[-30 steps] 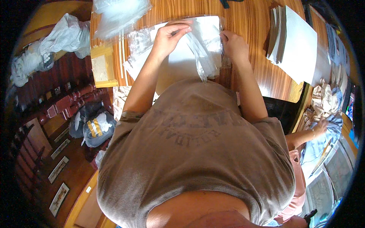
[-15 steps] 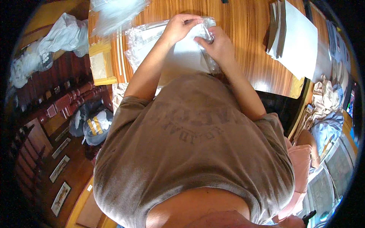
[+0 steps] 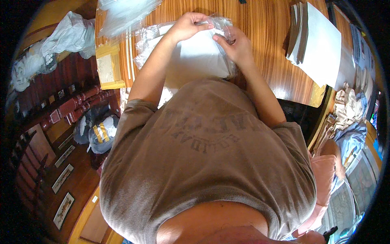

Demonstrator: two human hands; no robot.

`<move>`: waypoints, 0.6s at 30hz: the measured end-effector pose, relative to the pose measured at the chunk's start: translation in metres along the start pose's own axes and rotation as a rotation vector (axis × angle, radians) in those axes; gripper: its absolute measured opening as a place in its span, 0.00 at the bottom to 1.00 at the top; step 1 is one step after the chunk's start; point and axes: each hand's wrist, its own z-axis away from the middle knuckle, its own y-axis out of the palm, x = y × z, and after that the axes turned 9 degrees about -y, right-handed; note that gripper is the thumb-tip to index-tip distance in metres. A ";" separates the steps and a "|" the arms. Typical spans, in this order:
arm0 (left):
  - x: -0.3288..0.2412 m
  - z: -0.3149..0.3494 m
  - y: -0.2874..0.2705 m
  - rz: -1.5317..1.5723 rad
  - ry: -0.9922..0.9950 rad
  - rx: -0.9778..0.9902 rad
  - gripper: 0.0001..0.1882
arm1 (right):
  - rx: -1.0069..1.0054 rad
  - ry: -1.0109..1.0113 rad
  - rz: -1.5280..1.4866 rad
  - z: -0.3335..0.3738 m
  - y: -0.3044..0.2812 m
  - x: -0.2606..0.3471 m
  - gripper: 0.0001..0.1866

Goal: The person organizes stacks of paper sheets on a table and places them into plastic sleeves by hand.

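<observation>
On the wooden table before me lies a white flat sheet or packet [image 3: 199, 57] in a clear plastic bag [image 3: 222, 24]. My left hand [image 3: 190, 27] pinches the bag's far edge between thumb and fingers. At the far right corner, my right hand [image 3: 237, 46] grips the crinkled plastic, its thumb on top of the white surface. Both hands are close together at the far end. More clear bags with white contents [image 3: 152, 40] lie beneath my left forearm. Where the sheet's near edge ends is hidden by my shirt.
A stack of white and brown boards [image 3: 319, 44] leans on the table's right side. Clear plastic bags [image 3: 126, 16] lie at the far left, above a yellow-taped corner [image 3: 109, 67]. Crumpled cloths [image 3: 349, 101] are piled to the right, and bagged items [image 3: 103, 134] sit on the left.
Both hands have shifted slightly, still at the bag's far edge. The plastic around the far corner has spread, and the white surface lies brighter and flatter.
</observation>
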 end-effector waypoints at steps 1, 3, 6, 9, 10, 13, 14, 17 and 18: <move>0.002 -0.001 0.003 0.003 0.052 -0.018 0.15 | 0.059 -0.002 0.016 0.000 -0.002 -0.003 0.17; 0.007 -0.002 0.009 0.010 0.155 -0.054 0.14 | 0.178 -0.007 0.047 -0.002 -0.006 -0.014 0.19; -0.006 0.001 0.016 0.077 0.206 -0.082 0.14 | 0.111 -0.072 0.057 -0.004 -0.008 -0.016 0.19; 0.002 -0.003 -0.008 -0.220 0.021 0.137 0.19 | 0.127 -0.237 0.094 0.002 0.003 -0.014 0.19; -0.009 0.004 -0.013 -0.303 -0.134 0.130 0.17 | 0.144 -0.190 0.126 0.001 0.005 -0.013 0.20; -0.005 0.015 -0.014 -0.244 0.010 0.032 0.17 | 0.165 0.070 -0.141 0.006 0.008 -0.009 0.23; -0.007 0.022 -0.011 -0.242 0.064 -0.016 0.16 | 0.102 0.110 -0.090 0.006 0.006 -0.011 0.24; -0.013 0.042 -0.001 -0.196 0.201 -0.176 0.11 | -0.023 0.180 0.096 -0.001 0.000 -0.014 0.27; -0.010 0.047 0.002 -0.154 0.226 -0.234 0.10 | -0.023 0.175 0.179 -0.006 -0.001 -0.011 0.28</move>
